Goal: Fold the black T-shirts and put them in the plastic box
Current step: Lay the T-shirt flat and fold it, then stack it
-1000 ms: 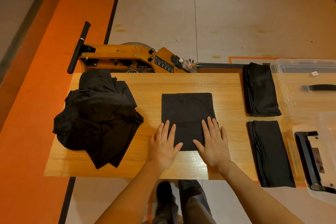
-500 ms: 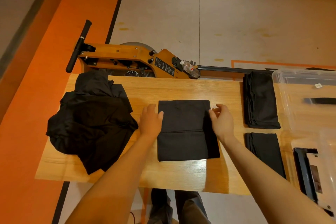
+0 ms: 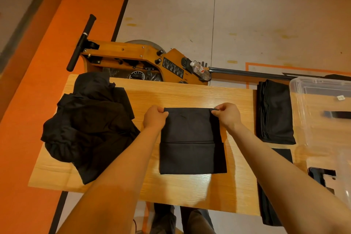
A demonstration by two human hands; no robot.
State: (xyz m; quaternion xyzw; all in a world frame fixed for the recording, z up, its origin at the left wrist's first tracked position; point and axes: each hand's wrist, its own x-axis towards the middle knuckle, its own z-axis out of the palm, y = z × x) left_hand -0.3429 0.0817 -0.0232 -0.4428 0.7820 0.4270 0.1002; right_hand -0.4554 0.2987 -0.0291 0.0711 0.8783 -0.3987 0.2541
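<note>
Hands pinch far corners of folded black T-shirt [image 3: 191,138] at desk [image 3: 190,97] centre: left hand [image 3: 154,118] on left corner, right hand [image 3: 228,116] on right. Plastic box [image 3: 321,89] at desk's right edge.

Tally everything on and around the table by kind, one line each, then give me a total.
Part-folded black T-shirt, gripped at its far corners by the left hand and right hand: 1
Folded black T-shirts, far and near: 2
Heap of unfolded black T-shirts: 1
Clear plastic box: 1
Wooden table: 1
Rowing machine: 1
Water bottle: 1
Total: 8
</note>
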